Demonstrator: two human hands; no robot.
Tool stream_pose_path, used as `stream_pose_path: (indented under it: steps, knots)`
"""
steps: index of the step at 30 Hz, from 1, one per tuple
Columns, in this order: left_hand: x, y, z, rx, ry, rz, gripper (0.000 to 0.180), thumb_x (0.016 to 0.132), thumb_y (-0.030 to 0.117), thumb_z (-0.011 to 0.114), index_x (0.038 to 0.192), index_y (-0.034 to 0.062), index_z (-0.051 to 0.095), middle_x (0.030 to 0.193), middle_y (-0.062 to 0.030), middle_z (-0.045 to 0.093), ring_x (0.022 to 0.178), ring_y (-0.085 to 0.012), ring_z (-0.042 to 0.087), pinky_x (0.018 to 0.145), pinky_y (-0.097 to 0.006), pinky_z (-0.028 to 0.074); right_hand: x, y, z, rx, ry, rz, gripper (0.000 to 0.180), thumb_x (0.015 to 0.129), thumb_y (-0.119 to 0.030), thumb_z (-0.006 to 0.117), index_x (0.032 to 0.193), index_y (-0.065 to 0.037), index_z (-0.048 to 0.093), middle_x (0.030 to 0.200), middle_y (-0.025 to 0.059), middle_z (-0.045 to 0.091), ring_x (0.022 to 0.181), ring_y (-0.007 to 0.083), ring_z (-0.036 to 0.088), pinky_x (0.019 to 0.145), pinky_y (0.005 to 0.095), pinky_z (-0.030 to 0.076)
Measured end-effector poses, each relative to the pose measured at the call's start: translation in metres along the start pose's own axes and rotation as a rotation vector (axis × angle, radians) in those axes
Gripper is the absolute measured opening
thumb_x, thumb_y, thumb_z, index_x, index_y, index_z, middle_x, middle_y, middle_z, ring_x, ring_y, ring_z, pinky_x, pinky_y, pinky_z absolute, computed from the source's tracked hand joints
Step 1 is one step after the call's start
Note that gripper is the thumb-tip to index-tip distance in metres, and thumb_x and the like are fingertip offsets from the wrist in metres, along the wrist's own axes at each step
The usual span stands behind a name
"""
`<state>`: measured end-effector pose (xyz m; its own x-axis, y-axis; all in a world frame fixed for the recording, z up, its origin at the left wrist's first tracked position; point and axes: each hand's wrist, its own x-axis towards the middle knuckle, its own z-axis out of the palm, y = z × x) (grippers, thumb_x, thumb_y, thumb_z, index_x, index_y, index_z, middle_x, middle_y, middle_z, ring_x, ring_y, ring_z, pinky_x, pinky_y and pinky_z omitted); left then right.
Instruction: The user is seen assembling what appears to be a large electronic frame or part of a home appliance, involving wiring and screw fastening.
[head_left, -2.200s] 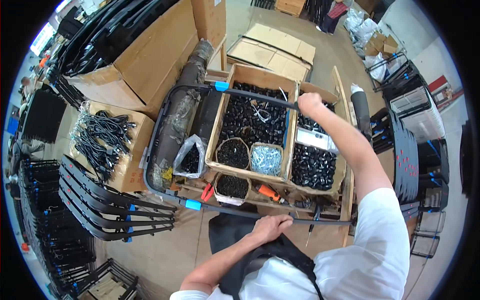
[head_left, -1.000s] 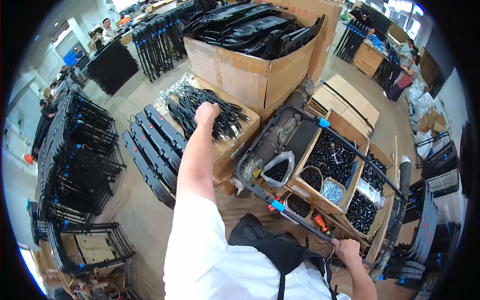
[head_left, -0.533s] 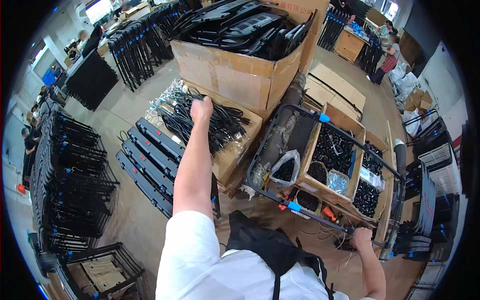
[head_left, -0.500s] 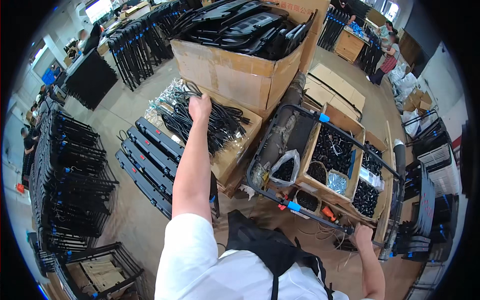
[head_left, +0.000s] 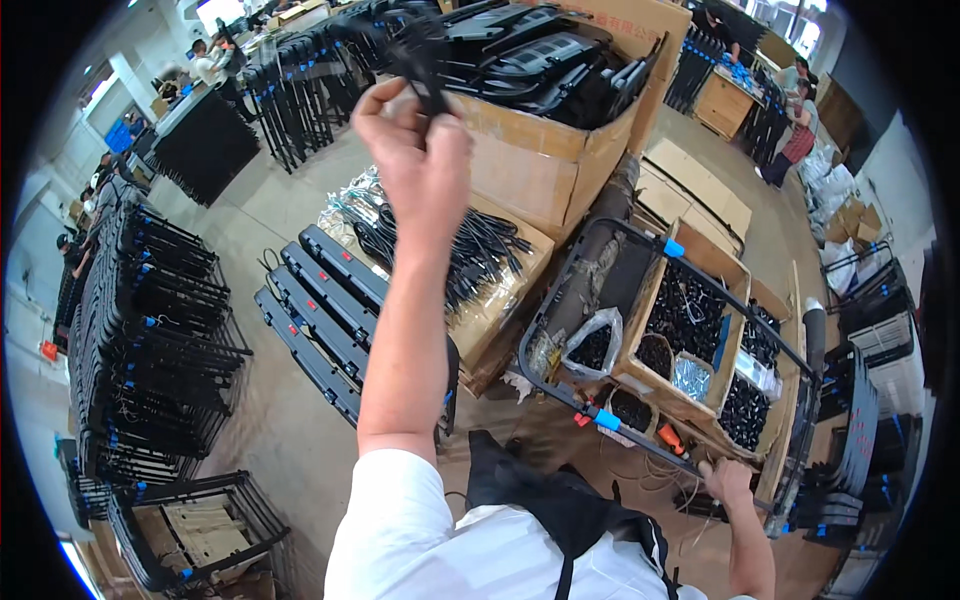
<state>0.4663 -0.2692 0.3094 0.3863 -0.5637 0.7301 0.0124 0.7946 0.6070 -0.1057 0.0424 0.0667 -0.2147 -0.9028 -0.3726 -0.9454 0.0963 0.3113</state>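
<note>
Concrete workshop floor (head_left: 280,440) spreads under everything, crowded with stacked black frames and cardboard boxes. Nearest, at the lower edge, the right hand (head_left: 728,482) is closed round the lower bar of the black tube frame (head_left: 560,290) that lies across the open boxes of small black parts (head_left: 690,315); half a second ago it sat on that same bar, so the frame is kept steady. Just beyond, the left arm rises steeply, and the left hand (head_left: 415,150) is now lifted high before the camera, fingers pressed together in a pinch on a black cable piece (head_left: 425,60). Half a second ago that hand was down in the shallow carton of bundled black cables (head_left: 470,250), so I judge the pick is made and one piece has been drawn out of the heap, ready to be brought to the frame. Beside that carton lie long black rails (head_left: 320,310) in a row on the floor, and farther off a big cardboard box (head_left: 545,150) holds large black shells. What the pinched piece really is stays hard to tell: it is dark against dark shells, blurred, and partly covered by the fingers, and its lower end cannot be made out. Other people at the far rim are too small to read
</note>
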Motion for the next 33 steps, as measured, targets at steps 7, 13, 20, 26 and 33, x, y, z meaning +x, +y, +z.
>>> stream_pose_path:
  steps: [7, 13, 20, 26, 33]
  knots:
    - [-0.157, 0.013, 0.058, 0.085, -0.454, -0.490, 0.028, 0.103, 0.020, 0.064, 0.125, 0.0044, 0.056, 0.101, -0.0055, 0.060, 0.094, -0.0170, 0.060, 0.085, -0.038, 0.053, -0.008, -0.001, 0.008, 0.311, -0.038, 0.180, 0.039, 0.099, -0.037, 0.059, 0.112, 0.000, 0.059, 0.092, 0.0292, 0.072, 0.093, 0.0474, 0.071, 0.086, 0.0568, 0.056]
    - [-0.366, -0.024, 0.076, -0.028, -1.064, -0.961, 0.029, 0.109, 0.031, 0.056, 0.110, 0.0020, 0.055, 0.089, -0.0090, 0.069, 0.084, -0.0228, 0.069, 0.083, -0.039, 0.055, -0.013, -0.003, 0.014, 0.314, 0.044, 0.144, 0.040, 0.101, -0.040, 0.059, 0.108, -0.001, 0.058, 0.091, 0.0274, 0.073, 0.090, 0.0458, 0.073, 0.080, 0.0539, 0.058]
    - [-0.430, -0.028, 0.091, 0.376, -1.322, -0.392, 0.038, 0.102, 0.035, 0.063, 0.100, -0.0019, 0.055, 0.089, -0.0236, 0.072, 0.094, -0.0445, 0.070, 0.086, -0.054, 0.052, -0.007, 0.005, 0.023, 0.189, 0.051, 0.174, 0.059, 0.106, -0.050, 0.048, 0.086, 0.000, 0.074, 0.082, 0.0253, 0.074, 0.078, 0.0432, 0.075, 0.076, 0.0523, 0.059]
    - [-0.428, -0.034, 0.088, 0.428, -1.274, -0.409, 0.033, 0.099, 0.029, 0.066, 0.101, -0.0006, 0.053, 0.082, -0.0227, 0.072, 0.079, -0.0424, 0.072, 0.073, -0.052, 0.057, -0.018, -0.007, 0.002, 0.009, -0.108, 0.110, 0.061, 0.090, -0.061, 0.065, 0.092, -0.002, 0.081, 0.090, 0.0214, 0.078, 0.087, 0.0365, 0.077, 0.079, 0.0452, 0.062]
    - [-0.430, -0.039, 0.090, 0.418, -1.189, -0.312, 0.034, 0.098, 0.031, 0.068, 0.101, 0.0000, 0.053, 0.077, -0.0217, 0.070, 0.074, -0.0421, 0.071, 0.064, -0.052, 0.057, -0.005, 0.013, 0.009, -0.136, -0.369, 0.026, 0.060, 0.074, -0.053, 0.085, 0.107, -0.004, 0.073, 0.091, 0.0171, 0.078, 0.087, 0.0335, 0.078, 0.078, 0.0438, 0.063]
